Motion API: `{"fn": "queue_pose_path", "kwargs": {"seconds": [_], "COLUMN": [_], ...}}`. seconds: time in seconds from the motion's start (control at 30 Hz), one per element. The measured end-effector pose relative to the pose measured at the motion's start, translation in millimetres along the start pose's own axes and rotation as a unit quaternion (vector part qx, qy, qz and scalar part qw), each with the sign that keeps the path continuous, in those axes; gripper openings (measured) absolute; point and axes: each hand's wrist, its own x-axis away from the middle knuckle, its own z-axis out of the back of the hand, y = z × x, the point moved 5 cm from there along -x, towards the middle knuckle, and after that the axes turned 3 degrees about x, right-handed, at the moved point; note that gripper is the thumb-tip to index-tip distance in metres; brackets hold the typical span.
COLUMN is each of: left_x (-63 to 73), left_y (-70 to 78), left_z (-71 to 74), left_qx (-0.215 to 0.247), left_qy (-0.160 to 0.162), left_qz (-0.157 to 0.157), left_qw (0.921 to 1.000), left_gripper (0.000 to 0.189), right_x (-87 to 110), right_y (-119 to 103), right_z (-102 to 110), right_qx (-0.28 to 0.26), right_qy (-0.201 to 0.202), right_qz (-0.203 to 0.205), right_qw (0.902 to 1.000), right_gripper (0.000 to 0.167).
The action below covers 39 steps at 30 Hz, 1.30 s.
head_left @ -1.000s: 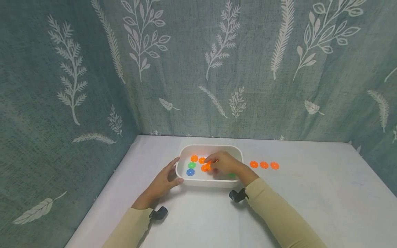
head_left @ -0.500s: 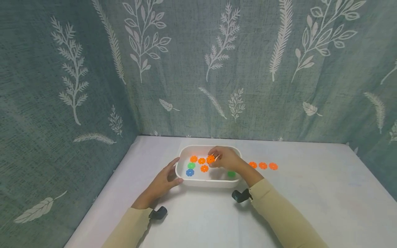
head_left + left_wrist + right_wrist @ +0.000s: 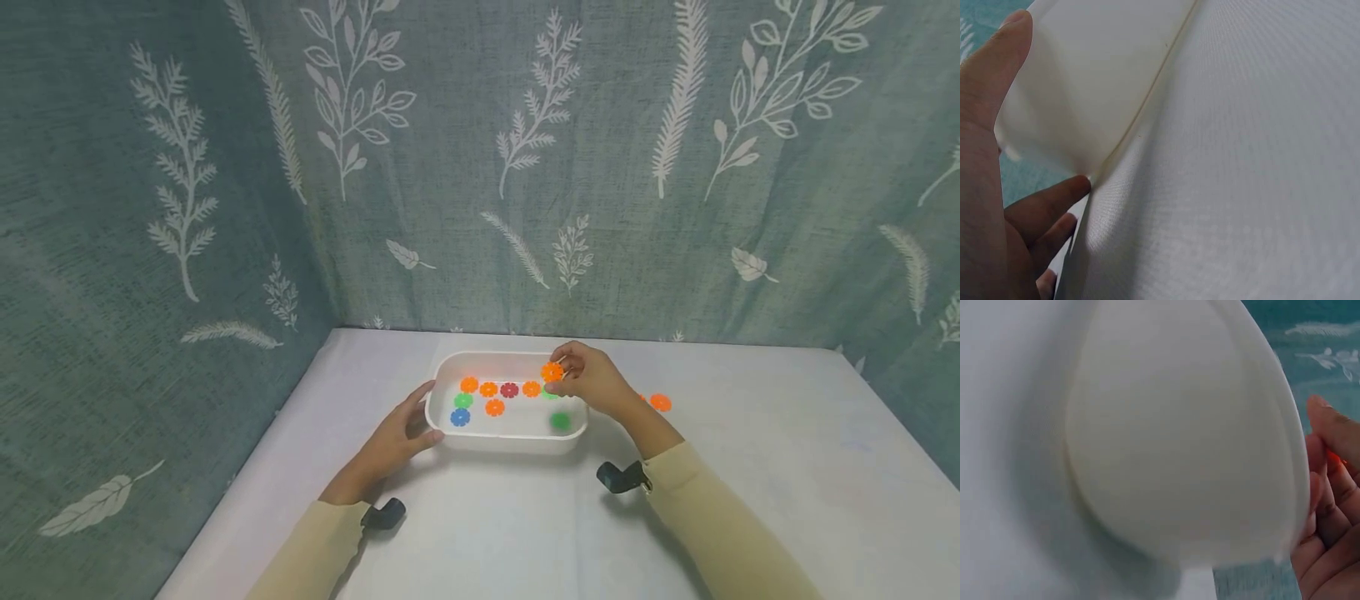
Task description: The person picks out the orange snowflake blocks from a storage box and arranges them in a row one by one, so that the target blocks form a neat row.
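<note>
A white plastic tub [image 3: 510,445] holds several flower-shaped plastic discs lying apart on its floor. My right hand [image 3: 597,382] pinches an orange flower-shaped disc [image 3: 552,372] between thumb and fingers, above the tub's right part. Partly behind that hand lies a green disc [image 3: 550,393]. My left hand [image 3: 396,435] holds the tub's left end, thumb by the front corner and fingers at the left side. In the left wrist view, the thumb [image 3: 1004,59] lies along the tub's wall. The right wrist view shows only an orange sliver [image 3: 1335,457] of the held disc among the fingers.
Inside the tub are a red disc [image 3: 509,390], a blue disc [image 3: 461,417], another green disc [image 3: 560,421] and several orange discs [image 3: 495,407]. Right of the tub, an orange disc [image 3: 661,402] lies on the white tabletop [image 3: 757,450]; the right forearm covers others. Patterned curtain [image 3: 450,167] stands behind.
My right hand has picked up an orange disc from the tub's middle and carried it up and to the right. A red disc now shows there. My left hand stays put.
</note>
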Motion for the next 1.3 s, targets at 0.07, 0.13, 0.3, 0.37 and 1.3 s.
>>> {"fn": "queue_pose_path", "kwargs": {"seconds": [0.07, 0.13, 0.3, 0.37, 1.3], "left_x": [-0.3, -0.4, -0.3, -0.7, 2.9], "left_y": [0.0, -0.4, -1.7, -3.3, -3.4], "left_z": [0.3, 0.6, -0.3, -0.7, 0.8], "left_qx": [-0.002, -0.005, 0.000, 0.003, 0.014], "left_qy": [0.001, 0.003, 0.004, 0.006, 0.004], "left_qz": [-0.004, -0.006, -0.009, -0.005, 0.016], "left_qw": [1.0000, 1.0000, 1.0000, 1.0000, 0.9998], "left_gripper": [0.093, 0.093, 0.095, 0.096, 0.094], "right_x": [3.2, 6.7, 16.2, 18.8, 52.9], "right_y": [7, 13, 28, 34, 96], "right_z": [7, 14, 24, 27, 96], "right_qx": [-0.010, -0.019, -0.016, -0.015, 0.012], "right_qy": [0.009, 0.015, 0.019, 0.019, 0.057], "right_qz": [-0.012, -0.022, -0.033, -0.035, -0.053], "right_qw": [0.9998, 0.9995, 0.9992, 0.9991, 0.9969], "right_gripper": [0.046, 0.046, 0.046, 0.047, 0.048]}}
